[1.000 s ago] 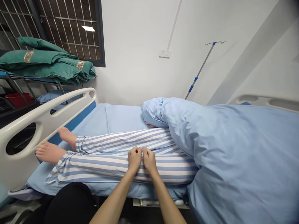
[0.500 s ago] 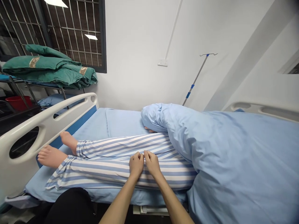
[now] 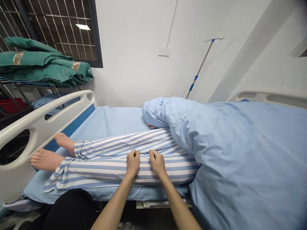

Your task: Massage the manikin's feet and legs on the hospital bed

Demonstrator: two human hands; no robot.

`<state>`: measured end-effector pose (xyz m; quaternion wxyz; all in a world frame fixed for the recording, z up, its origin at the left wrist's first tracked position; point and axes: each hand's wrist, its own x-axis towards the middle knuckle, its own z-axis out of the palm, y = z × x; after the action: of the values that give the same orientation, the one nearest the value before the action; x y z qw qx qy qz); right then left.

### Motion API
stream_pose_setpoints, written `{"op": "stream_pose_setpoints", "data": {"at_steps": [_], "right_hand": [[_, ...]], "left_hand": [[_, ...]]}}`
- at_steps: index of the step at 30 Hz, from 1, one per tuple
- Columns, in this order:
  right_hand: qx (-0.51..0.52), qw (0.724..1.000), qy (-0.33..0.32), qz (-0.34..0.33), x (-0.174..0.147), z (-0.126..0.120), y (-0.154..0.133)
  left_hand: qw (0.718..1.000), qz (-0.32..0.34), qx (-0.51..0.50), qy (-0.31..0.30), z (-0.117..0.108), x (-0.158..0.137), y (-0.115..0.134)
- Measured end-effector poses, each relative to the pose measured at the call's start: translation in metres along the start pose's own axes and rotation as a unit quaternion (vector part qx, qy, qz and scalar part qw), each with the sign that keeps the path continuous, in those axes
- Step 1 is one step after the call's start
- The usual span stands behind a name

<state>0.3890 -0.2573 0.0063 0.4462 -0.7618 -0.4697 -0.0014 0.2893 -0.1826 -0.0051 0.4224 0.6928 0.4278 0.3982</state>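
My left hand (image 3: 133,162) is closed in a fist above the near leg of the blue-and-white striped trousers (image 3: 100,167). Beside it, with a gap between, my right hand (image 3: 157,162) is also a fist over the same leg. No object shows in either, and the cloth near them is not pulled up. The trousers are on a figure lying on the bed, whose bare feet (image 3: 46,159) look smooth, like a manikin's. A light blue quilt (image 3: 230,153) is bunched over the upper body and hides it, except for some fingertips (image 3: 151,126) at its edge.
A white footboard (image 3: 56,107) with cut-out handles closes the bed's left end; the headboard (image 3: 271,97) is at the far right. An IV pole (image 3: 201,68) stands by the wall. Green folded quilts (image 3: 48,68) lie on a rack under a barred window. My dark-clothed knee (image 3: 72,210) is near the bed.
My fists, nearly touching before, have moved apart sideways over the trousers. The view has tipped down and shifted slightly right. The figure and quilt lie as before.
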Motion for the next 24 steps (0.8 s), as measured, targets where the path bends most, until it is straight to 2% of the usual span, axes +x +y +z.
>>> {"op": "stream_pose_setpoints", "data": {"at_steps": [7, 11, 14, 16, 19, 24], "right_hand": [[0.002, 1.000, 0.012, 0.002, 0.001, 0.001, 0.000], [0.027, 0.999, 0.023, 0.005, 0.002, 0.001, 0.001], [0.081, 0.996, 0.028, 0.017, 0.003, 0.000, 0.002], [0.112, 0.992, 0.039, 0.033, 0.004, -0.002, 0.003], [0.130, 0.988, 0.056, 0.058, 0.004, -0.003, 0.006], [0.148, 0.984, 0.067, 0.071, 0.004, 0.002, 0.009]], "left_hand": [[0.999, 0.015, 0.049, -0.014, 0.001, 0.000, 0.003], [0.994, 0.045, 0.094, -0.029, 0.012, 0.004, 0.025], [0.994, 0.062, 0.076, -0.039, 0.026, 0.009, 0.047], [0.996, 0.048, 0.054, -0.047, 0.035, 0.008, 0.053], [0.996, 0.009, 0.073, -0.052, 0.045, -0.001, 0.044], [0.978, 0.022, 0.199, -0.062, 0.049, -0.018, 0.027]]}}
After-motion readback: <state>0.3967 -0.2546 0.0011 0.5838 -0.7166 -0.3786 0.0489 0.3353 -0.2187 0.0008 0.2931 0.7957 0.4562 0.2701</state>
